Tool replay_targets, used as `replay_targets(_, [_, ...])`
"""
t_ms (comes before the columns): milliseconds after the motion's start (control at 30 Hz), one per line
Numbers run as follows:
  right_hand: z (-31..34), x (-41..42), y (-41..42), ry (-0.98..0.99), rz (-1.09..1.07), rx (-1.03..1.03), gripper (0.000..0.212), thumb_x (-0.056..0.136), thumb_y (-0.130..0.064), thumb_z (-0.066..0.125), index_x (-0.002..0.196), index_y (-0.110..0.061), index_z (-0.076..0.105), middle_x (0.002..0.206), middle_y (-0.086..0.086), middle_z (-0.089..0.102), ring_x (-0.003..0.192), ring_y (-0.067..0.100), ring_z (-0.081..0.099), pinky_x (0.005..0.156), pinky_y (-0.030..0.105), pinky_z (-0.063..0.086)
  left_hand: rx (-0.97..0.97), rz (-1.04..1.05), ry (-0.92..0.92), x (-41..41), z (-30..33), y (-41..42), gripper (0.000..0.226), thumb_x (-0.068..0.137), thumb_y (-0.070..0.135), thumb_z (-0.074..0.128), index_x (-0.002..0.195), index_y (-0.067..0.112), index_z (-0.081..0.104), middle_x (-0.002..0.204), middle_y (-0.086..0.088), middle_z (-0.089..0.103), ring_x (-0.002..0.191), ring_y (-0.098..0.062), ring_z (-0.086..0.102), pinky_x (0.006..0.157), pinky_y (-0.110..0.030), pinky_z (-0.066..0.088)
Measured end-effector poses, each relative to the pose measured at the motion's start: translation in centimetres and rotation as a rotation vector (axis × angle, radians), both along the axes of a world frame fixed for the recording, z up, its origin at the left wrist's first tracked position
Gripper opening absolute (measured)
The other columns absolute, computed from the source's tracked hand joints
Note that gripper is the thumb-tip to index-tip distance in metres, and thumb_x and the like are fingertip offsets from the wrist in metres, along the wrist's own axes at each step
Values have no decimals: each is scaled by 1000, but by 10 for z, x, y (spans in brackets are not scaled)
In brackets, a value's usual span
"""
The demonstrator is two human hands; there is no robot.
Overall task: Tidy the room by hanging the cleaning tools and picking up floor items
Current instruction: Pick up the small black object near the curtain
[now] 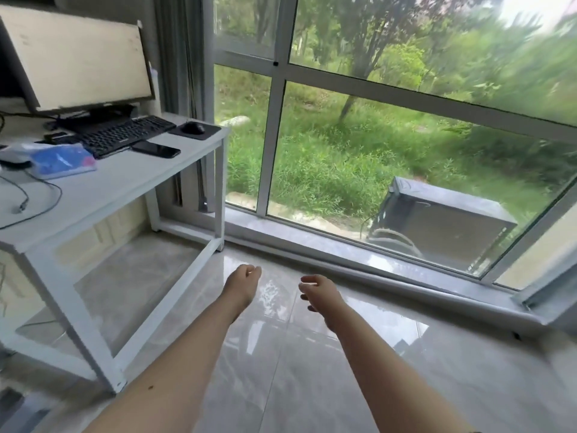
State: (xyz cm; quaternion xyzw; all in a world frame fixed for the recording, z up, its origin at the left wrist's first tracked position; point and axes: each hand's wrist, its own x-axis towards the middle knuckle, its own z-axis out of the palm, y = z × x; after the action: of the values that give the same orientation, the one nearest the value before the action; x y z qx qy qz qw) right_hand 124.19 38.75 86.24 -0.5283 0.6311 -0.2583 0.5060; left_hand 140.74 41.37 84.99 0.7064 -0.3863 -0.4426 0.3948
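Both of my arms reach forward over the glossy grey tiled floor point(281, 385). My left hand point(242, 284) hangs loosely curled and holds nothing. My right hand point(318, 292) is beside it, fingers apart and slightly bent, also with nothing in it. No cleaning tool and no loose floor item shows in this view. The picture is somewhat blurred.
A white metal-framed desk point(131, 185) stands at the left with a monitor point(78, 57), keyboard point(125, 134), mouse point(193, 128), phone point(156, 149) and a blue packet point(61, 160). A large window point(390, 98) with a low sill point(359, 264) runs across ahead.
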Motion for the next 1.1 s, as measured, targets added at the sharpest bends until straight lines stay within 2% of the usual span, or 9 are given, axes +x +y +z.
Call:
replay_targets(133, [33,6,-69,-1,-41,-74,36,91,-12,51,126,-6,55,100,7,58,86,18,55,67,22,42,-47,-68,-53,19,28,-79,39,98,32,41,127,8,51,129,-11,54,104,-24,49,85,-28,34])
replay_targets(267, [65,-5,-128,4,-123,-117,32,90,-11,51,122,-7,57,88,7,58,68,13,51,48,15,39,-57,-145,-108,14,61,-160,39,97,35,42,126,10,49,132,-13,51,112,-28,50,86,-31,37])
replay_targets(367, [81,-29,-150,41,-180,-132,31,90,-13,52,120,-11,58,92,6,59,77,17,55,49,16,40,-66,-222,-121,-11,73,-199,48,97,33,44,137,5,43,139,-14,48,122,-31,48,92,-32,39])
replay_targets(533, [97,-102,-182,121,-353,-171,33,88,-14,53,120,-11,60,96,6,59,72,15,52,58,19,38,-119,-441,-114,-100,81,-259,45,97,29,47,133,3,47,134,-16,52,118,-29,51,87,-30,37])
replay_targets(600, [100,-136,-195,136,-419,-173,33,88,-14,53,120,-10,60,98,7,59,83,19,54,59,20,38,-145,-522,-110,-139,84,-280,45,97,27,47,134,2,45,136,-16,51,121,-29,50,90,-29,38])
replay_targets(700, [99,-184,-214,133,-494,-178,34,88,-13,52,121,-9,59,100,10,61,88,22,57,59,20,39,-179,-609,-150,-191,88,-311,46,98,25,46,136,0,43,139,-17,49,126,-30,48,98,-30,37])
replay_targets(867, [97,-269,-253,101,-618,-194,35,89,-14,52,123,-6,58,111,11,62,115,28,60,72,23,41,-210,-709,-183,-279,99,-358,46,97,23,47,135,-3,44,139,-20,49,126,-32,48,104,-36,37])
replay_targets(1000, [93,-345,-273,96,-733,-158,36,89,-13,52,123,-6,58,104,8,59,112,28,59,82,28,41,-234,-849,-252,-361,109,-393,45,97,23,48,133,-5,47,135,-21,53,123,-33,51,104,-37,39])
replay_targets(1100, [88,-398,-279,68,-832,-133,34,90,-12,51,123,-6,57,103,10,58,96,24,57,74,27,43,-268,-928,-247,-418,111,-412,43,96,20,48,131,-4,49,133,-21,55,121,-31,52,104,-36,40])
